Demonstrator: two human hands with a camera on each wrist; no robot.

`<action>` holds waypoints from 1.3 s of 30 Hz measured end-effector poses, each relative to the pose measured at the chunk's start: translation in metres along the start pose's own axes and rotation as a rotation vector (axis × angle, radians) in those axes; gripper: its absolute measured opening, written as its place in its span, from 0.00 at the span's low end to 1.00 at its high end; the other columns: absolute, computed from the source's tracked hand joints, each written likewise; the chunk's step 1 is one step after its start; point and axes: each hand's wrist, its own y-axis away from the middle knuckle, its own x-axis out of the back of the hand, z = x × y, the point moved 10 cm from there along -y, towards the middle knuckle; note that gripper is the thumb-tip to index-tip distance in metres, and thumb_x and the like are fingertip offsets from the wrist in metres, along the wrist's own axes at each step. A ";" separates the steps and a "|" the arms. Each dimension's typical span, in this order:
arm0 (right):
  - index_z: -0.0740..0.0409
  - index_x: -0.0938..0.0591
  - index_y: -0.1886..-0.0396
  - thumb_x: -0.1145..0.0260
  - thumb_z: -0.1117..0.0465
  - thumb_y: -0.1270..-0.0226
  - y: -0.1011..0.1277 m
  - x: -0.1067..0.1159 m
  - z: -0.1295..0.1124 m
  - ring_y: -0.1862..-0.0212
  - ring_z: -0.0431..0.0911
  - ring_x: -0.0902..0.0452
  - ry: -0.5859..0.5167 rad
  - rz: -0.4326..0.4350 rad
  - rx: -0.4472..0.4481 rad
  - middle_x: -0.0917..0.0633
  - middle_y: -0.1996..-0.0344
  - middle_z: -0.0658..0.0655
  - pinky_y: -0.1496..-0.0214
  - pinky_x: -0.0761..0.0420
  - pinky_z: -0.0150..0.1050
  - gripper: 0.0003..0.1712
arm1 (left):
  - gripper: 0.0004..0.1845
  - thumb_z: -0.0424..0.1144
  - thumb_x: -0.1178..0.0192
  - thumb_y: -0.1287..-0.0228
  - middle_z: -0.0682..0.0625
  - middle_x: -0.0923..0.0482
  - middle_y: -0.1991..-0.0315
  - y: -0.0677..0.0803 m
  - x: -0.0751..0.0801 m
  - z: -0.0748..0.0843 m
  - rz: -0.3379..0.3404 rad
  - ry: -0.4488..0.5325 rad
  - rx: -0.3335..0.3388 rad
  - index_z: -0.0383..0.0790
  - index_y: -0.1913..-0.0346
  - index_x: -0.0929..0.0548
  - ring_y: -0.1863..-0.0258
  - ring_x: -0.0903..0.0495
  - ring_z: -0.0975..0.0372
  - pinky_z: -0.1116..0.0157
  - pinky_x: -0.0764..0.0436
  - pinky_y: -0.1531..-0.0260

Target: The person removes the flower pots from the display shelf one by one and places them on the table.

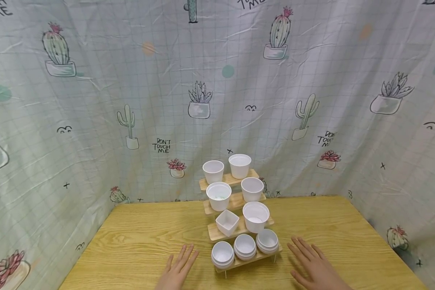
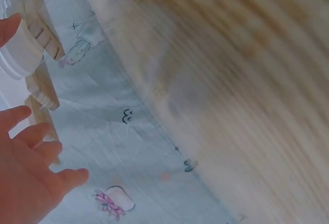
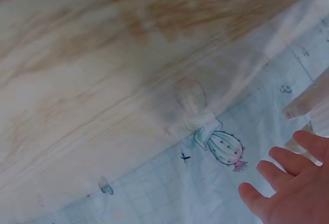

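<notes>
Head view: a tiered wooden stand (image 1: 239, 264) is seen mid-tabletop (image 1: 137, 237), carrying white pots; three round ribbed pots (image 1: 244, 246) sit on its lowest step, a square pot (image 1: 227, 222) above. Left hand (image 1: 178, 270) and right hand (image 1: 313, 266) are laid flat on either side, fingers released, grasping nothing. A cactus-print cloth (image 1: 130, 100) hangs behind.

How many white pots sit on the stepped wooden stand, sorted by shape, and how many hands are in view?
Tall round white pots: 5
Square white pot: 1
Low round ribbed pots: 3
Pots in total on the wooden stand: 9
Hands, flat and open: 2, left hand and right hand
</notes>
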 end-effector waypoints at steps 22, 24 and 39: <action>0.54 0.26 0.44 0.26 0.53 0.63 -0.027 0.024 -0.020 0.48 0.46 0.30 -0.140 0.082 -0.002 0.23 0.48 0.50 0.48 0.44 0.33 0.40 | 0.58 0.62 0.29 0.74 0.48 0.42 0.33 -0.033 -0.006 0.018 0.061 0.076 -0.004 0.40 0.35 0.39 0.30 0.71 0.69 0.41 0.29 0.52; 0.53 0.26 0.44 0.26 0.53 0.63 -0.030 0.025 -0.022 0.48 0.45 0.30 -0.145 0.079 -0.009 0.23 0.48 0.49 0.48 0.44 0.33 0.40 | 0.58 0.62 0.29 0.75 0.47 0.40 0.34 -0.035 -0.008 0.018 0.057 0.080 0.002 0.41 0.35 0.40 0.29 0.65 0.65 0.41 0.30 0.51; 0.54 0.26 0.46 0.27 0.51 0.62 -0.036 0.026 -0.030 0.49 0.44 0.29 -0.128 0.115 -0.004 0.22 0.50 0.50 0.58 0.28 0.45 0.38 | 0.62 0.64 0.29 0.78 0.44 0.42 0.34 -0.046 -0.015 0.019 0.011 0.094 0.019 0.41 0.34 0.43 0.29 0.61 0.57 0.39 0.31 0.51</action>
